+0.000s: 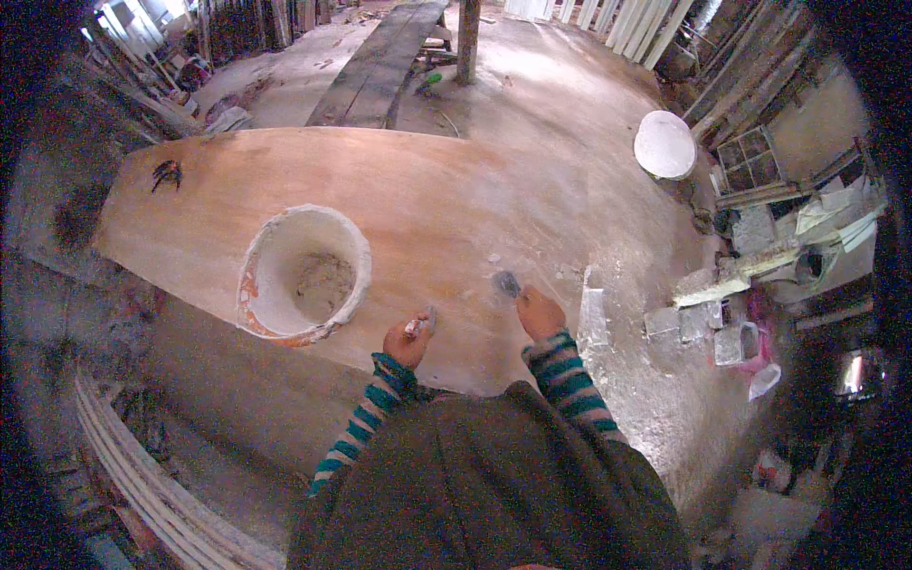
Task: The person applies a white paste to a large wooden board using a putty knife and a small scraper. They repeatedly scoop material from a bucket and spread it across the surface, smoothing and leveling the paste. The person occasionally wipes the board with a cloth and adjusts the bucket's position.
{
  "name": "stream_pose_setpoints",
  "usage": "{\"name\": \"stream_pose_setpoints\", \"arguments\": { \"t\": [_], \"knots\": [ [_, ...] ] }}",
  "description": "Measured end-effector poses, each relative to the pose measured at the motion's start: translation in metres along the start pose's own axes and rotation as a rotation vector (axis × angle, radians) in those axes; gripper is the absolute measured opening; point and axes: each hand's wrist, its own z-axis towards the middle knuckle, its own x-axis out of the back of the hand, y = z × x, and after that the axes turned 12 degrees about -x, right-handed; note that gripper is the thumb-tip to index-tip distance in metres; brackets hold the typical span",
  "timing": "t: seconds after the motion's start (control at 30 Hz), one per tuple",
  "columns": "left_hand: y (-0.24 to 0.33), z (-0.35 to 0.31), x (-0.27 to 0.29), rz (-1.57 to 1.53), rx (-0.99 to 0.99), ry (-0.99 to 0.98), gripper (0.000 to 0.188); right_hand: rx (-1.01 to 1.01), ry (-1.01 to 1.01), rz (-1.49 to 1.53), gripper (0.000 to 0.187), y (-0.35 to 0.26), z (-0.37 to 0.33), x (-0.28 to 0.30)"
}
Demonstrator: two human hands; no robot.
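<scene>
My right hand (pixel 542 315) is closed on a small tool with a dark grey, rounded flat end (pixel 506 283), held low over the wooden board (pixel 427 218). To its left, my left hand (pixel 407 344) is closed around a small whitish and grey object (pixel 414 327), its kind too small to make out. Just beyond the left hand stands a large bucket (pixel 304 275), crusted white, with reddish patches on its outside and a lumpy pale mass (pixel 321 285) at the bottom. Whitish smears mark the board around the right hand.
A dark, claw-like object (pixel 167 174) lies at the board's far left. Beyond runs a long plank (pixel 375 71) beside an upright post (pixel 467 43). A white round bucket or lid (pixel 665 145) is at right, near a wooden frame (pixel 749 160) and clutter. Long strips (pixel 142 484) lie at lower left.
</scene>
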Motion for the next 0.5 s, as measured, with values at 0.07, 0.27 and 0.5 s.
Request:
{"name": "stream_pose_setpoints", "arguments": {
  "t": [0.07, 0.27, 0.5],
  "knots": [
    [0.000, -0.001, -0.003, -0.034, 0.082, 0.001, 0.022, -0.098, -0.059, -0.029, 0.027, 0.029, -0.018, -0.012],
    [0.001, -0.006, -0.007, -0.037, -0.024, 0.033, 0.024, -0.186, -0.118, 0.020, 0.028, 0.012, -0.054, -0.002],
    [0.039, 0.008, 0.010, 0.220, -0.009, -0.112, 0.023, -0.120, -0.111, -0.069, 0.028, -0.005, -0.014, -0.002]
  ]
}}
